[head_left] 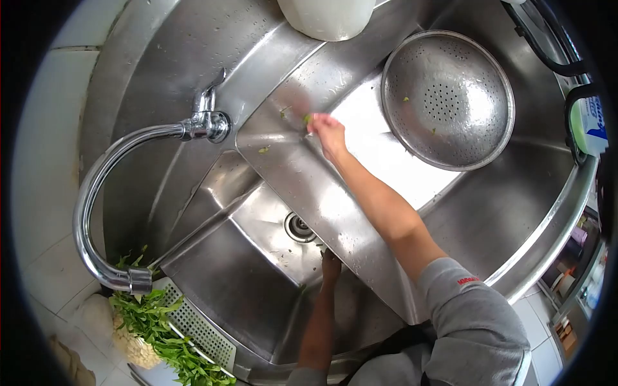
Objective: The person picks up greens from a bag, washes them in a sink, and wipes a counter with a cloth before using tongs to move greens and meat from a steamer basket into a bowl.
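Observation:
My right hand is over the divider between the two sink basins, its fingers pinched on a small green leaf scrap. More green bits lie on the steel near it. Down in the lower-left basin, my left hand is beside the drain, in shadow and partly covered by the divider's edge, so its fingers are unclear. Small dark scraps dot the basin floor around it. A round metal colander with two leaf bits inside rests in the other basin.
A curved chrome faucet arches at the left. Leafy greens and a perforated white tray are at the lower left. A pale container stands at the top. A green-and-blue bottle hangs at the right edge.

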### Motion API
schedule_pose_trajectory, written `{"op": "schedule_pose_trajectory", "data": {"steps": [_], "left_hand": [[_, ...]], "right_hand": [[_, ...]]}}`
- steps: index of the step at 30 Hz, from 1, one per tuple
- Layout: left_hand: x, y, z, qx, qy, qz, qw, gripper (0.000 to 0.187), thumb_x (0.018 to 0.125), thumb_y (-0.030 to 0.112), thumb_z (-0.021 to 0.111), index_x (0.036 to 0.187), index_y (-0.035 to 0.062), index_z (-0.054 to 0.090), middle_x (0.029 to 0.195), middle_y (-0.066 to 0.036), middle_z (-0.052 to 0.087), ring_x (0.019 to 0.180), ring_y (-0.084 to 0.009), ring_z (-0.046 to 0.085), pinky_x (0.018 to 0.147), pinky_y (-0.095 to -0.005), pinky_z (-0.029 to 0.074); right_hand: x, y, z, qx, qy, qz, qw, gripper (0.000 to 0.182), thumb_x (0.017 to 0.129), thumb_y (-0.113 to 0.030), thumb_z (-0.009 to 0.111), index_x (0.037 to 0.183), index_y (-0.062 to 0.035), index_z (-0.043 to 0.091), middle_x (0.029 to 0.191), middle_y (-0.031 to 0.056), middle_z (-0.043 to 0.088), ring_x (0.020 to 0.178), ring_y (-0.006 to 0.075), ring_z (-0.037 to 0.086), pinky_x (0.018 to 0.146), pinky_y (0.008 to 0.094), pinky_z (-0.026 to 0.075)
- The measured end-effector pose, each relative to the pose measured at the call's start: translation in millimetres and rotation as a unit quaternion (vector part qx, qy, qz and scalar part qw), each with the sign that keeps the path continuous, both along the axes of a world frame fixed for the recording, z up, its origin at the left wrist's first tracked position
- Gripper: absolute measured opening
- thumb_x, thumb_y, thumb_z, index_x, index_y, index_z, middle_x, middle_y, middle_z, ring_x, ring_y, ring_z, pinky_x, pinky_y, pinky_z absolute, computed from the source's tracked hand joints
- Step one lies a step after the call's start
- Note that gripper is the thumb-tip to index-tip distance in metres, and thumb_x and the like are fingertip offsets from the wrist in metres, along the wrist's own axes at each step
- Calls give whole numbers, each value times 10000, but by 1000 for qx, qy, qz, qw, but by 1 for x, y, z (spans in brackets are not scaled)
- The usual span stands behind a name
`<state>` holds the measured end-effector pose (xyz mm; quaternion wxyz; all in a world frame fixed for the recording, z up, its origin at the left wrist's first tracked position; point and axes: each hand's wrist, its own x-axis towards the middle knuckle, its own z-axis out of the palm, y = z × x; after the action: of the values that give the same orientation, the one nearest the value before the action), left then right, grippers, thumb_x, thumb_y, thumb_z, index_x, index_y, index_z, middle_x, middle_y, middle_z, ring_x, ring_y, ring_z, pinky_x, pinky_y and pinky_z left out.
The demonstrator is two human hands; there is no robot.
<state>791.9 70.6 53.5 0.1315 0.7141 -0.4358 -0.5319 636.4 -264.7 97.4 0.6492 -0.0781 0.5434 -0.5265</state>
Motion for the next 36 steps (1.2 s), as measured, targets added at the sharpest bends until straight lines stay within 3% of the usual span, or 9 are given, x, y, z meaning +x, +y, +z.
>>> {"op": "schedule_pose_trajectory", "data": {"steps": [2, 4, 6, 7, 13, 27, 32, 34, 36], "left_hand": [[-4, 3, -10, -127, 51, -29, 990, 302, 793, 93, 484, 1076, -10, 473, 945, -141, 595, 897, -227, 565, 752, -316, 440], [-11, -4, -6, -256, 105, -55, 959, 308, 792, 92, 482, 1081, -14, 469, 949, -148, 593, 890, -228, 567, 753, -322, 441], [-12, -16, 15, 132, 116, 108, 978, 333, 796, 104, 483, 1109, -7, 467, 948, -158, 587, 874, -234, 568, 741, -326, 446], [-8, -17, 16, 133, 115, 110, 978, 333, 796, 104, 483, 1109, -7, 467, 948, -158, 587, 874, -234, 568, 741, -326, 446], [26, 4, -22, -70, -4, -116, 991, 353, 825, 195, 474, 1122, 4, 479, 950, -167, 582, 848, -262, 571, 727, -342, 450], [-5, -17, 53, 74, 57, -44, 995, 337, 854, 172, 449, 1118, -37, 460, 890, -157, 589, 813, -209, 597, 653, -306, 468], [28, -5, 39, 29, 80, -16, 996, 307, 834, 234, 491, 1042, 11, 528, 814, -113, 592, 710, -184, 563, 642, -311, 451], [70, 23, 7, -82, 154, 64, 983, 285, 799, 167, 529, 1033, 4, 530, 881, -110, 591, 731, -198, 552, 687, -316, 445], [100, 23, 3, 34, -65, 75, 994, 330, 748, 171, 562, 1036, 10, 539, 906, -184, 578, 825, -254, 567, 748, -335, 437]], "right_hand": [[0, -26, 58, -55, -21, -236, 970, 117, 743, -3, 580, 858, 14, 594, 711, 32, 589, 630, 88, 518, 598, 197, 421], [5, -18, 93, -66, 22, -224, 972, 123, 745, -12, 588, 865, 15, 596, 722, 32, 590, 641, 82, 519, 603, 190, 418], [20, -9, 107, -128, 95, -211, 964, 112, 744, -46, 627, 845, 1, 610, 741, 25, 590, 676, 63, 521, 617, 180, 410], [26, -3, 117, -127, 94, -210, 965, 112, 744, -46, 627, 845, 1, 610, 741, 25, 590, 676, 63, 521, 617, 180, 410], [26, 10, 143, -286, 195, 27, 938, 117, 779, -115, 622, 817, -5, 623, 792, 18, 597, 717, 62, 524, 642, 195, 416], [-38, 77, 233, -273, 192, 344, 877, 110, 671, -72, 640, 765, -20, 620, 681, 76, 609, 622, 132, 554, 600, 262, 446], [-9, 160, 277, -457, 271, 406, 743, 110, 651, -2, 595, 760, 9, 606, 773, 99, 604, 734, 201, 601, 645, 297, 481], [-6, 191, 270, -347, 427, 672, 496, 109, 679, -40, 570, 765, 19, 605, 858, 131, 601, 854, 272, 589, 691, 325, 490], [-8, 200, 267, -342, 475, 676, 447, 143, 691, -53, 560, 810, 13, 607, 905, 153, 590, 888, 300, 571, 721, 334, 485]]}}
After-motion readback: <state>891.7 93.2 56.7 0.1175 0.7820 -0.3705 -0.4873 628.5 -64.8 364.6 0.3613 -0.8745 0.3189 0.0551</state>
